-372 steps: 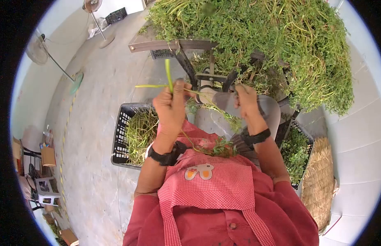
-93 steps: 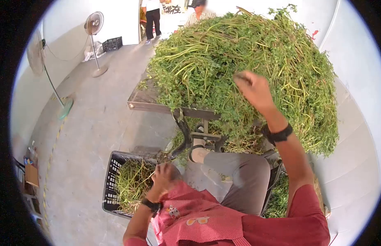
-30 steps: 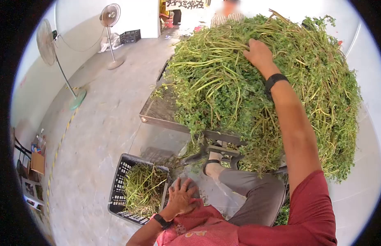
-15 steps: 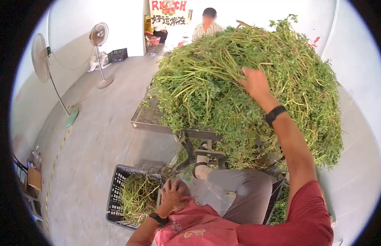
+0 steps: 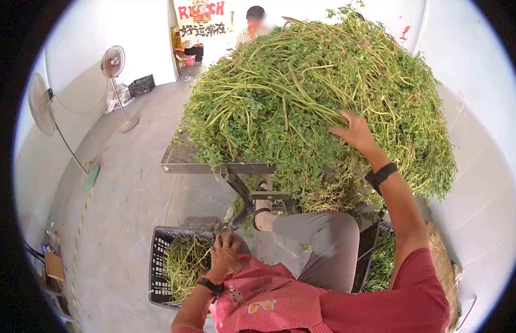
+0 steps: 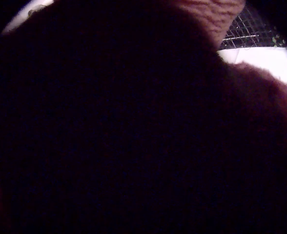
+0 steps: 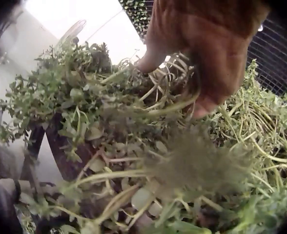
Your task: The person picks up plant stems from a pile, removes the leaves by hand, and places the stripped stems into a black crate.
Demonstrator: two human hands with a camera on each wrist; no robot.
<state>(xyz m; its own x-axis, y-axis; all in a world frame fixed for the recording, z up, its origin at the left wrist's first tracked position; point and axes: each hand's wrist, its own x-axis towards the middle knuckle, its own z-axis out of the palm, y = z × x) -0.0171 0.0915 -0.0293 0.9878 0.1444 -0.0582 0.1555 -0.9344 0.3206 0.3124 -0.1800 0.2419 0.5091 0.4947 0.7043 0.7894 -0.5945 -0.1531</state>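
A large heap of leafy green stems (image 5: 302, 94) covers the table in front of me. My right hand (image 5: 359, 136) is at the near right side of this heap, thumb and fingers parted around some stems. In the right wrist view, the right hand (image 7: 207, 53) reaches down among thin stems (image 7: 153, 109), the thumb apart from the fingers. My left hand (image 5: 224, 256) rests on my left knee with its fingers spread, holding nothing. The left wrist view is mostly dark, with a bit of wrinkled skin at its top.
A black crate (image 5: 158, 266) of trimmed stems stands beside my left knee. Another crate of greens (image 5: 383, 261) is at my right, by a woven straw mat (image 5: 440, 255). Two standing fans (image 5: 41, 105) are at the left. Behind the heap a person (image 5: 253, 25) is present.
My right hand, which gripped a bunch of stems half a second ago, has come nearer and its fingers have parted. Stems in the heap now lie toward me. The left hand stays on the knee.
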